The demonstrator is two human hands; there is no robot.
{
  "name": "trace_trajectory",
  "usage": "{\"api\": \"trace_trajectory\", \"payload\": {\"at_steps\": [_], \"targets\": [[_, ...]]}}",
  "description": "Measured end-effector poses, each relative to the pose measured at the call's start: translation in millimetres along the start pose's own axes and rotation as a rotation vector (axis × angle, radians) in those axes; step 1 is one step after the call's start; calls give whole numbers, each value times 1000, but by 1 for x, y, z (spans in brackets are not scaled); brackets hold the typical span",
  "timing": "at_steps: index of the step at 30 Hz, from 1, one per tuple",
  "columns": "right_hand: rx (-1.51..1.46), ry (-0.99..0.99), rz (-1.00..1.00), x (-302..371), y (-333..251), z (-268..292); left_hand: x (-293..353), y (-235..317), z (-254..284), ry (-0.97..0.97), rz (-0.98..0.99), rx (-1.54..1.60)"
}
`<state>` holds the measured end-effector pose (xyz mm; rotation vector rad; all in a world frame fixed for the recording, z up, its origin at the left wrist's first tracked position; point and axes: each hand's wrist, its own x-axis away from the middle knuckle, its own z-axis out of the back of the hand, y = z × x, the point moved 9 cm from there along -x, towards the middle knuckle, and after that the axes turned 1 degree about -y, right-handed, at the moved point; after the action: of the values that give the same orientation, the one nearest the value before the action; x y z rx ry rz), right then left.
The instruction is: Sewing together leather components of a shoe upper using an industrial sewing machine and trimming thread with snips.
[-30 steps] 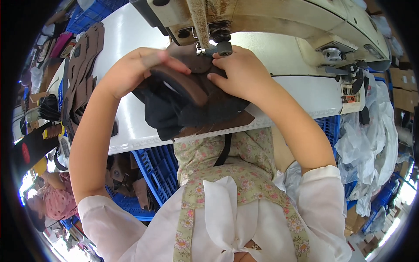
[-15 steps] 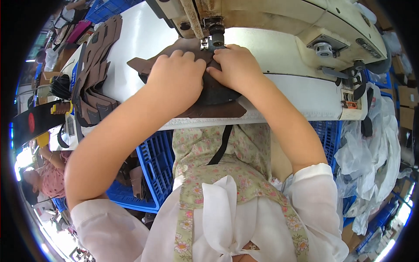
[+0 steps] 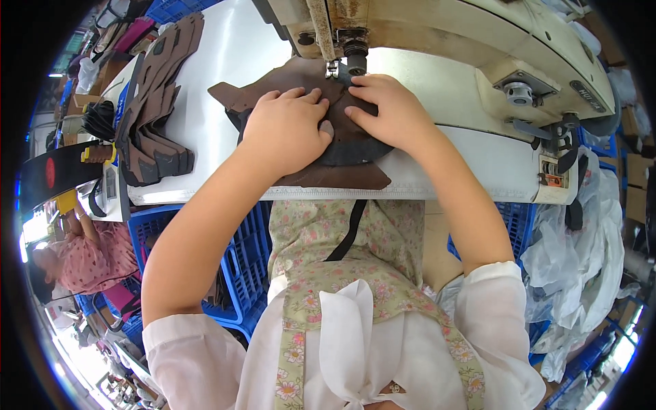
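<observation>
The brown leather-like piece (image 3: 290, 76) looks light and pliable, best held flat near its edges; left hand's (image 3: 285, 130) grip lies spread, right hand's (image 3: 393, 113) thumb and fingers parted.

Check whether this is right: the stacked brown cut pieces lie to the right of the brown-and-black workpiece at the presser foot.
Wrong side: the head view shows the stacked brown cut pieces to the left of the brown-and-black workpiece. The workpiece is indeed at the presser foot.
</observation>
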<state>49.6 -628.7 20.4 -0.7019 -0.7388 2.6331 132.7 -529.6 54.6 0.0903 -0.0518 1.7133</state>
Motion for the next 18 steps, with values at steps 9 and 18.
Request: {"api": "trace_trajectory", "payload": {"at_steps": [9, 18], "targets": [[2, 56, -51, 5, -7, -4, -6, -10, 3, 97, -77, 146], [-2, 94, -87, 4, -10, -4, -12, -17, 4, 97, -134, 190]]}}
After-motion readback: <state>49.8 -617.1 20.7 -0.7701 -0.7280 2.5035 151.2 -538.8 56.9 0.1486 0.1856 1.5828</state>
